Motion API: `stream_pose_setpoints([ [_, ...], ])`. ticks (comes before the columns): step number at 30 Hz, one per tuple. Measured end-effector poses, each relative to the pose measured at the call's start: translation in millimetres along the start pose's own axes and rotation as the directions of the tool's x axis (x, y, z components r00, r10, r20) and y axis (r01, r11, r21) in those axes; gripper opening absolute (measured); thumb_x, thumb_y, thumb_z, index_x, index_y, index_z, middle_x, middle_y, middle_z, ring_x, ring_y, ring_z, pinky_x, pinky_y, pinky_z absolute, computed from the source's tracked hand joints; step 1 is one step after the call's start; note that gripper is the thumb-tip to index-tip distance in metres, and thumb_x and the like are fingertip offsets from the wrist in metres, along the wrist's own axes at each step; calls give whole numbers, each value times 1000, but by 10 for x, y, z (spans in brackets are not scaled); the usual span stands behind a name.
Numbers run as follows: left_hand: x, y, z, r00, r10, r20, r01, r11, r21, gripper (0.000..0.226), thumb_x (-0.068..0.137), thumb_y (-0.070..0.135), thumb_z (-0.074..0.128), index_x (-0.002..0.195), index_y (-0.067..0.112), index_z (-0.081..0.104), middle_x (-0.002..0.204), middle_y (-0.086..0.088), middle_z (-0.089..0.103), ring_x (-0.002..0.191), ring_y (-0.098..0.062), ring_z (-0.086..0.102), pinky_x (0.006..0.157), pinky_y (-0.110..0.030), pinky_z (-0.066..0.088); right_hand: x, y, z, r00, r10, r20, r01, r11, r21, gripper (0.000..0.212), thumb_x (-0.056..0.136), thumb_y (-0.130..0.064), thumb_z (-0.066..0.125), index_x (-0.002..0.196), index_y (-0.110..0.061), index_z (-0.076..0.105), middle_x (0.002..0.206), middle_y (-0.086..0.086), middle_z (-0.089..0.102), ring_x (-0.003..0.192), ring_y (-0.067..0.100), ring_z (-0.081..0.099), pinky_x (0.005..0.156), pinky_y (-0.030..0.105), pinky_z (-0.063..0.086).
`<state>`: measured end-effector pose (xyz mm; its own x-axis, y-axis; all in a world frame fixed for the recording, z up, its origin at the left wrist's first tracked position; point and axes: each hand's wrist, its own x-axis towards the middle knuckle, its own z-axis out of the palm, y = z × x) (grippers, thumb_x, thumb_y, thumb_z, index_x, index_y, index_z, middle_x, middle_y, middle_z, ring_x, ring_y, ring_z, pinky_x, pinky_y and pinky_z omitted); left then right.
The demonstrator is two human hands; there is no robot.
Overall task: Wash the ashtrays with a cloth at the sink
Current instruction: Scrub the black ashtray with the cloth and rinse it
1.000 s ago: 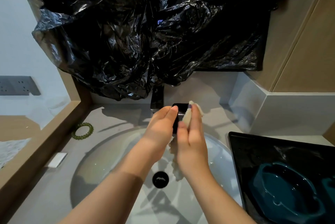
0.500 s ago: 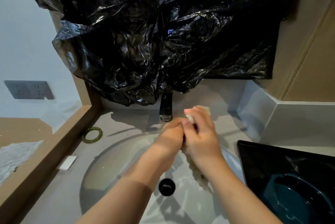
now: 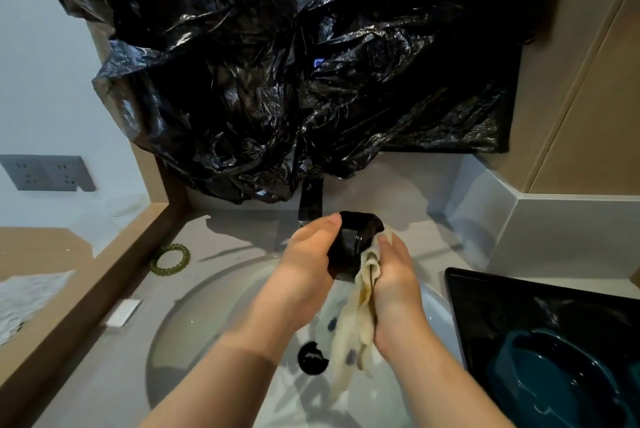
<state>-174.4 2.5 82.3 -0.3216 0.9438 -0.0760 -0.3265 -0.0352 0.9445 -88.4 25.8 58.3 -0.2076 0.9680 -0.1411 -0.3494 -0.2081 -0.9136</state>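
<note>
Round white ceramic sink lay beneath to catch drips | left hand clamped glossy black ashtray over the basin, tilted toward the cloth | right hand pinched cream spotted cloth against its side, apparently wiping.

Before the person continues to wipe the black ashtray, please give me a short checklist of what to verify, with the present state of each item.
1. Left hand grips the black ashtray firmly: ok, fingers wrap around its side.
2. Right hand holds the cloth against the ashtray: ok, the cloth touches its right side and hangs down.
3. Ashtray is over the sink, so drips fall into the basin: ok.
4. Water runs from the faucet: cannot tell, no stream shows.
5. Drain is unblocked: cannot tell, the cloth hangs close beside it.
6. Teal ashtray waits on the black tray: ok.
</note>
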Motion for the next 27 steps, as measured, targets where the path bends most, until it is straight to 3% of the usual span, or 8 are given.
stream_pose_setpoints([
  [3,-4,-76,71,1000,17,-23,-15,997,79,28,101,15,41,86,13,64,80,-1,72,83,-9,70,76,-19,54,-115,118,69,970,-241,8,237,945,-224,32,96,-32,41,126,-44,41,144,-9,43,133,8,39,114,38,30],
  [6,-42,-108,66,1000,5,-4,-5,992,126,31,101,15,41,74,24,56,70,10,63,57,12,60,55,-5,46,-137,182,28,915,-384,123,400,830,-388,45,83,-42,32,125,-54,21,150,-23,23,138,-6,20,117,22,18],
  [9,20,-48,44,997,-40,66,33,994,104,29,101,22,40,98,14,68,105,-17,70,95,-21,65,88,-34,48,-101,133,-38,866,-471,165,490,738,-465,40,86,-44,29,122,-58,18,136,-44,12,126,-29,10,102,-3,10],
  [13,-3,-12,48,990,-88,106,102,986,-133,36,101,18,35,119,-1,61,118,-24,64,102,-32,63,93,-42,48,-11,-84,-19,874,-483,41,472,827,-307,27,101,-30,34,115,-52,41,130,-32,41,124,-12,36,102,5,26],
  [17,-61,-68,62,990,-92,108,126,921,-368,42,100,22,36,123,-5,56,116,-24,65,101,-30,66,87,-37,52,171,-128,-33,983,-157,-95,164,984,73,27,98,-28,42,116,-21,61,112,4,66,100,19,64,90,37,50],
  [21,-43,-162,42,978,-166,125,207,832,-514,44,98,31,40,121,-2,58,115,-22,66,109,-32,63,88,-40,51,65,-103,-16,962,270,41,-266,893,363,40,93,-37,40,93,-7,66,80,15,68,75,28,64,67,31,51],
  [24,-16,-205,1,984,-117,133,164,885,-435,31,100,21,38,101,1,63,102,-19,72,93,-29,70,72,-39,58,71,-53,-100,966,256,22,-250,915,316,44,101,-23,27,68,-4,50,46,10,61,58,24,52,35,16,42],
  [27,15,-194,-72,987,-153,55,162,952,-260,25,101,15,40,91,4,61,84,-15,71,67,-22,69,58,-34,54,108,-84,-184,974,193,-117,-172,970,172,37,103,-16,27,70,-14,43,69,1,52,62,12,44,49,22,39],
])
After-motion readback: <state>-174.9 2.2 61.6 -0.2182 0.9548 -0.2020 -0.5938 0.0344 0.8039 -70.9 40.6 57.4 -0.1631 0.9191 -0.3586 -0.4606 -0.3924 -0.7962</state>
